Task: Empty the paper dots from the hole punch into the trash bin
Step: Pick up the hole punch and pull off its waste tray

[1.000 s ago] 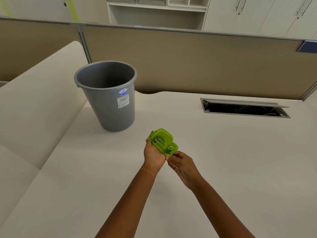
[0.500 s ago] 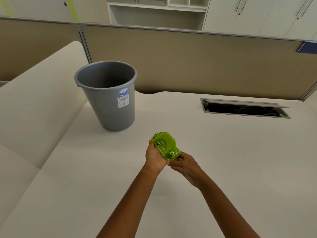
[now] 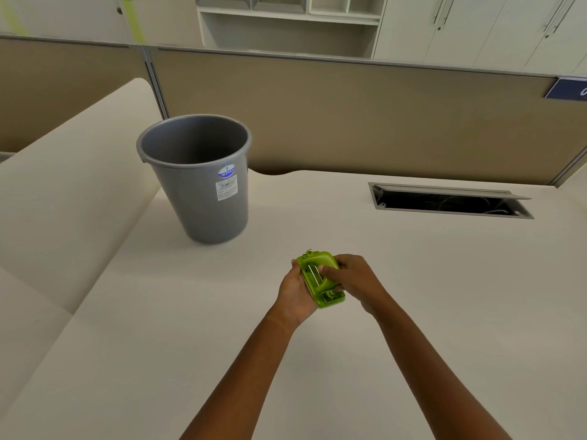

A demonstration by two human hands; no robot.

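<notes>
A small lime-green hole punch (image 3: 320,281) is held above the desk with its underside turned up toward me. My left hand (image 3: 297,290) cradles it from the left and below. My right hand (image 3: 355,279) grips its right side, with the thumb laid across the underside. A grey plastic trash bin (image 3: 203,204) with a white label stands upright on the desk, up and to the left of the hands, well apart from them. No paper dots are visible.
The cream desk (image 3: 413,312) spreads around the hands. An open cable slot (image 3: 451,203) with a metal flap lies at the back right. A beige partition wall (image 3: 349,122) closes the far edge, and a second desk surface (image 3: 63,185) rises on the left.
My right hand has moved up from the punch's near end onto its right side, thumb across the underside. The punch has shifted slightly right and lower, away from the bin.
</notes>
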